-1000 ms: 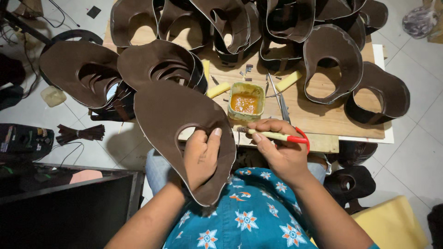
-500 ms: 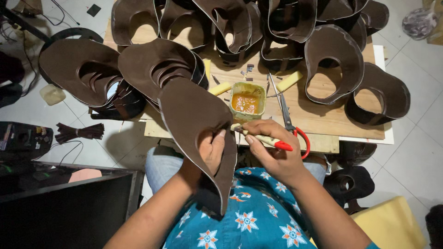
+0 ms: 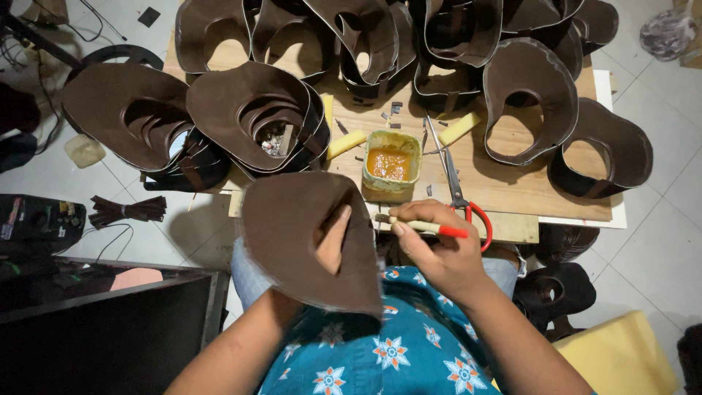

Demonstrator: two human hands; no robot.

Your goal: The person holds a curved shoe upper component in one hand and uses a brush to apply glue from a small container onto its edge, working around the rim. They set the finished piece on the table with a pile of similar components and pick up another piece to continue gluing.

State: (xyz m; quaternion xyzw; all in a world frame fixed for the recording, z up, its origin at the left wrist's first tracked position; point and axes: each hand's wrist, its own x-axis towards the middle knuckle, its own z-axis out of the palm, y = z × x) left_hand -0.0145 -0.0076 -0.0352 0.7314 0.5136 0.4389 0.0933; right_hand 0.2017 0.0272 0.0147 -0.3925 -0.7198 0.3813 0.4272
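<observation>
Left hand [image 3: 330, 241]: grip closed on a brown leather piece [image 3: 292, 234], with 1 finger showing through its cut-out opening and the rest hidden behind the sheet. The piece sits at lower centre of the frame, raised over the lap and off the desk [image 3: 512, 186]. It is a flat, rounded sheet of matt dark brown with a pale thin edge line; its lower right edge is blurred.

Right hand [image 3: 439, 252]: grip clenched on a small brush [image 3: 428, 228] with a pale shaft and red handle end, held roughly level just right of the leather piece. Whether the tip touches the piece cannot be told.

Just above the brush, at centre frame, stands a square, yellowish tub [image 3: 392, 162] of orange paste on the desk. No label is legible on it. Red-handled scissors [image 3: 461, 197] lie to its right, partly behind the right hand. 2 pale yellow blocks [image 3: 345, 144] lie beside the tub, 1 on either side.

Across the upper half, many formed brown leather shells [image 3: 252, 110] with oval openings are stacked on the desk. At lower right, a yellow cushion [image 3: 621, 358].
</observation>
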